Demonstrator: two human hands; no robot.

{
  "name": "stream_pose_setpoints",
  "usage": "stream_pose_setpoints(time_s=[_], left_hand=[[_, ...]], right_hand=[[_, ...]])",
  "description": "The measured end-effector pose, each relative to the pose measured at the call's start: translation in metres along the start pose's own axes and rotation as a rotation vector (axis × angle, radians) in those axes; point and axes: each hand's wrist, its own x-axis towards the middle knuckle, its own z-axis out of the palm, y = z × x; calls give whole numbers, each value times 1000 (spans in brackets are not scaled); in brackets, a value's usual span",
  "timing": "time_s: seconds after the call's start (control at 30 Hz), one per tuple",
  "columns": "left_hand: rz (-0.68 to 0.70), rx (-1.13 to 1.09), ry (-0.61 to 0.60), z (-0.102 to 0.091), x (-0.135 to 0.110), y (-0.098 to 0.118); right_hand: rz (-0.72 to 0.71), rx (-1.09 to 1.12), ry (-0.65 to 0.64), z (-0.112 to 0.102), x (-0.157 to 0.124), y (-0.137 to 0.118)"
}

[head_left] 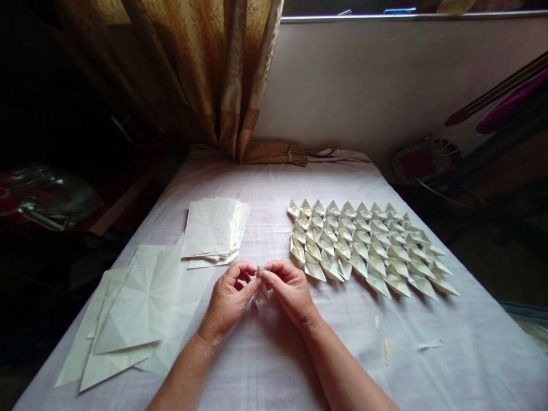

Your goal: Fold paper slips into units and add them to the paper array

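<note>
Now, L hand point(229, 299) & R hand point(291, 288), each grip pinching creased paper piece point(261, 278); pointed folded units point(368, 251) tiled nearby

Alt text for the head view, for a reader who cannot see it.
Left hand and right hand pinch one small folded paper piece together over a white-covered table. Rows of folded pieces lie to the right, stacks of creased sheets to the left.
</note>
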Motion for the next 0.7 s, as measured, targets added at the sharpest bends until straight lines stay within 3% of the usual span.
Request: stream_pose_setpoints(time_s=[0.7], left_hand=[[110, 119, 41, 3, -3, 3]], right_hand=[[-77, -104, 45, -2, -2, 3]])
